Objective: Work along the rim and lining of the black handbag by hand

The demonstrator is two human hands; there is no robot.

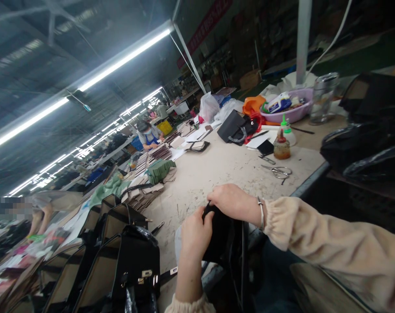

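From the head view, both hands are gripping a black bag (pixel 226 243) at the near edge of the desk (pixel 217 169): the left hand (pixel 195 237) is clamped on its top, the right hand (pixel 232 201) is closing over it. Scissors (pixel 279 171) are lying farther right.

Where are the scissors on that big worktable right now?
In the head view the scissors lie flat on the worktable, up and to the right of the person's hands, just below the small amber glue bottle and near the table's right edge.
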